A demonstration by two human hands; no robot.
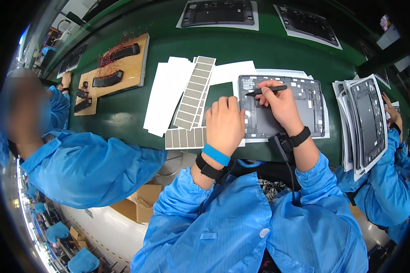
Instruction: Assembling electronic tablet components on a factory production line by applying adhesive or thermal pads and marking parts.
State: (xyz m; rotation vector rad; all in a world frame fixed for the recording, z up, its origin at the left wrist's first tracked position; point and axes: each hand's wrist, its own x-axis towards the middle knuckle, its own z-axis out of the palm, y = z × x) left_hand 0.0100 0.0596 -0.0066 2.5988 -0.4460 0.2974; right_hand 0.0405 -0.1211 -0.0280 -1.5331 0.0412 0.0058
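Observation:
In front of me lies a dark grey tablet housing (pixel 282 113) with many small white pieces on it, resting on white sheets. My right hand (pixel 280 107) is closed around black tweezers (pixel 271 90), their tip over the housing's upper left part. My left hand (pixel 225 125) lies back upward at the housing's left edge, thumb beside that edge and fingers bent over the paper. Just left of it are strips of grey-brown rectangular stickers (pixel 193 95) on white backing, one strip (pixel 185 138) lying crosswise near the table's front edge. Each wrist wears a black band.
White sheets (pixel 161 95) lie left of the strips. Farther left, a tan board (pixel 134 75) carries black parts with thin red wires. Stacked housings (pixel 369 118) stand at the right; more housings (pixel 218 12) lie along the back. Co-workers in blue sit on both sides, one sleeve (pixel 95 164) close at left.

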